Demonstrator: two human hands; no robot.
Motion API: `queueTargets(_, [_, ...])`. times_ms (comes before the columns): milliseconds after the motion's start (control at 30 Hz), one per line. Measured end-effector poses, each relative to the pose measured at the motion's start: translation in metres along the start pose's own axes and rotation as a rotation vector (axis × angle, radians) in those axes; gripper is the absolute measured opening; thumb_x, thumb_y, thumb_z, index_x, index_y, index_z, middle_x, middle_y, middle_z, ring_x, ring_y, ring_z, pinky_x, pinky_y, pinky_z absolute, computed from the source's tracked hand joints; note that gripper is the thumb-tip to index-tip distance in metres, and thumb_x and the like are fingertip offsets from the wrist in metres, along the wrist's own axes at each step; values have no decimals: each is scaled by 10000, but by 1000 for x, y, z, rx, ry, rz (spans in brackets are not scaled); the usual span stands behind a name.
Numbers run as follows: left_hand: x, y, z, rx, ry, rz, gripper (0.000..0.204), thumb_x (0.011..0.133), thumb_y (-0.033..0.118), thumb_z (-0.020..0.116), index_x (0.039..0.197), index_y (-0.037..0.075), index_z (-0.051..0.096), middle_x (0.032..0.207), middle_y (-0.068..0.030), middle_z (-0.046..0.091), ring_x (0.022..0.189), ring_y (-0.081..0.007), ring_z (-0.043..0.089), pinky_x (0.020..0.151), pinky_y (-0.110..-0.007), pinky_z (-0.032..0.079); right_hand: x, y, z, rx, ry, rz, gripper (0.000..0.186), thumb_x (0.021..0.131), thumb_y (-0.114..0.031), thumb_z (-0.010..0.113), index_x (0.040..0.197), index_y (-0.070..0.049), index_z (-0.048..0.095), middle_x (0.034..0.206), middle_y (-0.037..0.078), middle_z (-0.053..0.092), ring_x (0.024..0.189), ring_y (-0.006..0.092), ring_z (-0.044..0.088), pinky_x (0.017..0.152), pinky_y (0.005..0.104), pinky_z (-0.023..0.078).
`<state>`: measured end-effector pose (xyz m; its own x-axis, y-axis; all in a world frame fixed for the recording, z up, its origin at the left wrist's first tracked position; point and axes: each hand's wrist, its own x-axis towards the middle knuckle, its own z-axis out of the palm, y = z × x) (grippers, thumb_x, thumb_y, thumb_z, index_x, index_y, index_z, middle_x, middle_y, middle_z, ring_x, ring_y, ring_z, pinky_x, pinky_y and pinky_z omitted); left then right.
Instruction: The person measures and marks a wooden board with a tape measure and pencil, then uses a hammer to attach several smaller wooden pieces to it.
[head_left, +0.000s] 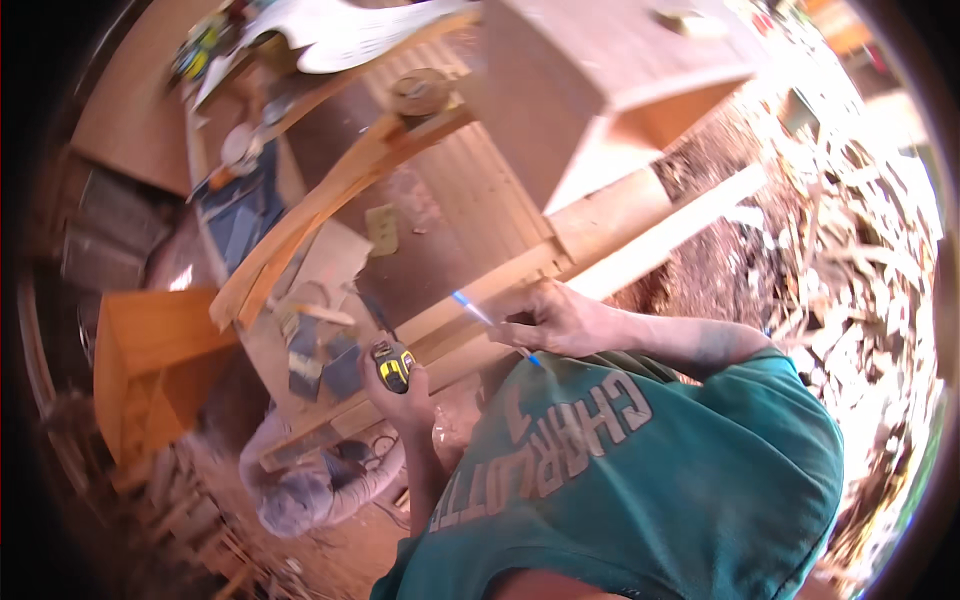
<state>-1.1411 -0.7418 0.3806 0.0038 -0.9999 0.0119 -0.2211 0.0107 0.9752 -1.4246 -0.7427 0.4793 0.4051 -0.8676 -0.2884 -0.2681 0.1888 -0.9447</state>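
Observation:
My left hand (pixel 405 402) is closed around a yellow and black tape measure (pixel 396 372), beside the wooden rails at the bench's near edge. Between the fingers of my right hand (pixel 560 318) is a slim pen with blue ends (pixel 472 308), slanting across in front of my shirt. Just beyond both hands, long pale wooden rails (pixel 440 318) run along the near side of a slatted wooden panel (pixel 480 200). A dark thin tool (pixel 377 312) lies close to the tape measure; its kind is unclear.
A wooden box (pixel 545 95) stands on the far right of the work. Curved wooden pieces (pixel 320 205) and a white curved sheet (pixel 345 32) lie farther off. An orange-brown wooden cabinet (pixel 150 375) is at left. Wood scraps (pixel 850 270) cover the ground at right.

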Motion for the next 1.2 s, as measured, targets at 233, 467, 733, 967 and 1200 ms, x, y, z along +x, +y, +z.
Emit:
queueTargets(233, [-34, 35, 135, -533, -298, -526, 387, 967, 195, 493, 1322, 52, 546, 1244, -140, 615, 1128, -267, 631, 926, -420, 541, -76, 57, -31, -92, 310, -195, 342, 927, -243, 634, 1151, 12, 593, 864, 237, 687, 871, 435, 682, 764, 498, 527])
queueTargets(467, [-70, 32, 236, -763, -410, -811, 491, 1057, 429, 410, 1317, 38, 554, 1273, -167, 614, 1190, -326, 593, 1039, -499, 483, -135, 120, -75, -269, 371, -21, 656, 830, -535, 742, 1174, 2, 589, 824, 240, 690, 849, 423, 697, 777, 499, 545])
queueTargets(733, [-117, 72, 318, 502, -451, 187, 520, 1061, 401, 409, 1319, -38, 515, 1272, -184, 569, 1215, -306, 558, 1073, -426, 438, -191, 200, -128, -104, 410, -105, 681, 870, -646, 672, 1040, 13, 689, 888, 254, 712, 872, 440, 696, 774, 475, 547])
queueTargets(967, [-98, 137, 365, 261, -814, -56, 557, 888, 166, 668, 1386, -29, 512, 1355, -227, 576, 1279, -355, 554, 1086, -428, 414, -219, 193, -165, 202, 485, -17, 667, 896, -600, 677, 1051, 49, 698, 976, 277, 718, 955, 415, 704, 828, 460, 540])
queueTargets(1200, [-83, 131, 386, 412, -718, -45, 629, 850, 197, 704, 1407, -22, 511, 1206, -211, 634, 1121, -351, 616, 986, -445, 476, -222, 188, -210, 92, 345, 132, 521, 884, -458, 716, 1107, 12, 694, 1031, 250, 720, 989, 396, 701, 849, 458, 541])
